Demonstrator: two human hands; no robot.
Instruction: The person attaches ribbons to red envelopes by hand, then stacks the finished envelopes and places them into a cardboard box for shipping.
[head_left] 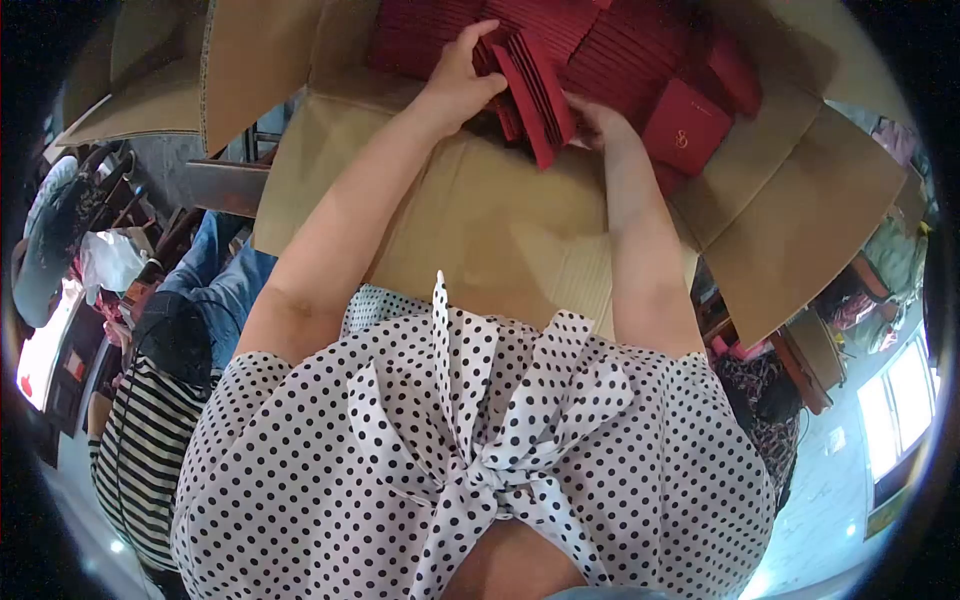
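Both arms reach into a large open cardboard box (480,215) filled with red packets. Between my hands, a small bundle of flat red packets (535,95) stands tilted on edge, its layers slightly fanned. My left hand (465,80) grips the bundle's left side, thumb toward me and index finger over the top. On the other side, my right hand (600,122) holds the lower right edge; its fingertips are partly hidden. Close to the right hand, a red packet with a gold emblem (687,128) lies face up in the box.
Tightly packed rows of red packets (630,45) fill the far part of the box. Cardboard flaps (810,215) spread out on both sides. A person in a striped top (150,430) is at the left, and another in patterned clothing (765,400) at the right.
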